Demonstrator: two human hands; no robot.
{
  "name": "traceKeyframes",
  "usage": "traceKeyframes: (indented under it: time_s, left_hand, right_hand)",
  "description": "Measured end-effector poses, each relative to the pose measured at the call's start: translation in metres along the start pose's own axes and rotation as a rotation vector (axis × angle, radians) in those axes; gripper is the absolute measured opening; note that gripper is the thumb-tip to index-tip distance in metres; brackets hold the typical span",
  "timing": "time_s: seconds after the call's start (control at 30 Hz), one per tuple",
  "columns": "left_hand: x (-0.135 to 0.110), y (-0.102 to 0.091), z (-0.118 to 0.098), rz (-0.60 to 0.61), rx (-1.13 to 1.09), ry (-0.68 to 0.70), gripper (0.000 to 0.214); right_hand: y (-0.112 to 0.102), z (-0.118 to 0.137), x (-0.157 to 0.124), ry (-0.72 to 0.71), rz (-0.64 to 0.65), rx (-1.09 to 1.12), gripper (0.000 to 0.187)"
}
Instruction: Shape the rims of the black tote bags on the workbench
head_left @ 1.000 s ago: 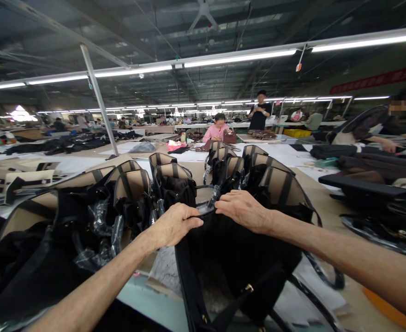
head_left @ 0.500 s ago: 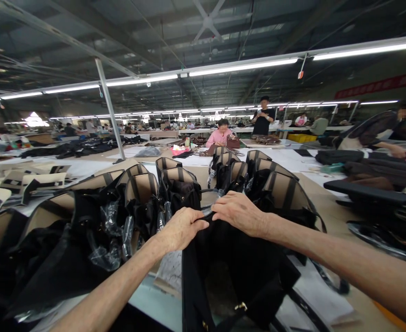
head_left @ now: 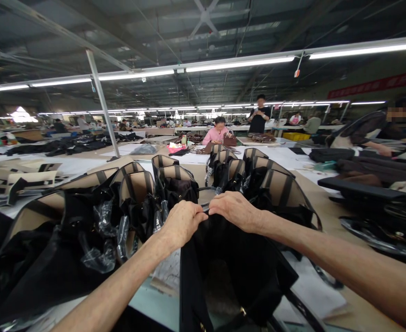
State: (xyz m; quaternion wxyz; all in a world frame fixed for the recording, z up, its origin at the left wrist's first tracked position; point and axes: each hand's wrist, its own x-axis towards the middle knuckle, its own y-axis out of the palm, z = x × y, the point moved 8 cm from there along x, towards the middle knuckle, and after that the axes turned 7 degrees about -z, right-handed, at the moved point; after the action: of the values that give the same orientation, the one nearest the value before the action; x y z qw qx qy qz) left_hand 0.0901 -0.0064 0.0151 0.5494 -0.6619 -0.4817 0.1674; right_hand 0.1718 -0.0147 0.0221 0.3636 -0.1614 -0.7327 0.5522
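A: Head view: where's the bag, and what could go wrong?
B: Black bag (head_left: 258, 269), front and centre, mouth open toward the camera; can't tell if its base is on the table (head_left: 329, 205). My guess: the rim slips, since only fingertips hold it.
A: Other risks?
B: Uneven pull could crease or twist the edge. The tan-lined bags (head_left: 137, 184) crowd close behind, so a push forward might knock one. The loose strap (head_left: 303, 306) at lower right could snag if the bag shifts.
A: Hand state?
B: Left hand (head_left: 184, 221): narrow, thumb and fingers pinching the far rim. Right hand (head_left: 235, 210): same rim, just beside it, fingers curled over; its thumb is hidden.
A: Pose?
B: Both arms reach forward from the lower corners and converge, fingertips nearly meeting. Left forearm slants up and rightward; right forearm runs in at a shallower slant, back of the hand up. Wrists look fairly straight.
A: Anything near the left arm?
B: Clear plastic wrap (head_left: 101, 258) on bags beyond it, apart from the hand.
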Motion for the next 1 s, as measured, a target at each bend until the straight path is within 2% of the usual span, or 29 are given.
traceKeyframes:
  time_s: [0.13, 0.27, 0.5, 0.73, 1.0]
  left_hand:
    - [0.0, -0.002, 0.004, -0.011, -0.01, -0.003, 0.03]
    - [0.002, -0.002, 0.0, -0.004, -0.007, -0.003, 0.031]
    - [0.002, 0.0, -0.001, -0.008, -0.007, -0.003, 0.029]
    - [-0.001, -0.001, 0.003, -0.031, -0.073, 0.016, 0.03]
    - [-0.01, -0.003, 0.01, -0.049, -0.177, -0.002, 0.033]
  right_hand:
    - [0.0, -0.006, 0.003, 0.055, -0.005, -0.026, 0.034]
    - [0.005, -0.013, 0.0, 0.048, 0.027, -0.072, 0.034]
    - [0.009, -0.04, -0.029, 0.23, 0.198, -0.08, 0.03]
    - [0.002, -0.038, -0.066, 0.39, 0.243, -0.076, 0.029]
    - [-0.01, -0.021, -0.098, 0.427, 0.197, -0.414, 0.02]
